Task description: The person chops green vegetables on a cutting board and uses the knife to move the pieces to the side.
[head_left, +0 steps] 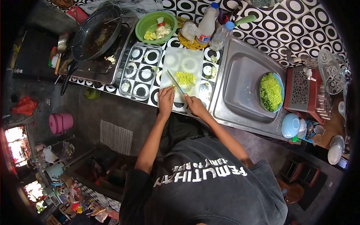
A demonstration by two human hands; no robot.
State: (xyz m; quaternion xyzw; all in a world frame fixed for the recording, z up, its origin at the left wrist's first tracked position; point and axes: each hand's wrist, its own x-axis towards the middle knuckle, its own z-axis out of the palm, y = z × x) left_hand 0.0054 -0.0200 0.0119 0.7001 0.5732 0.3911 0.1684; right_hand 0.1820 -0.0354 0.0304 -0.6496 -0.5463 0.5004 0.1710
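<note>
My right hand (195,105) is wrapped round the handle of a kitchen knife (174,80), whose blade points away and to the left over a white cutting board (176,56). Chopped pale green leafy vegetable (186,78) lies in a small heap just right of the blade. At the board's near left edge rests my left hand (166,99), its fingers bent and pressed together close to the knife. A bit of green shows by those fingertips, but what they hold is hidden.
Left of the board lies a clear rectangular dish (139,71); behind it, a green bowl (156,15) holds food pieces. A black wok (98,35) sits on the stove. Plastic bottles (207,24) stand behind the board. The sink (240,80) holds a blue bowl (281,84) of chopped greens (270,92).
</note>
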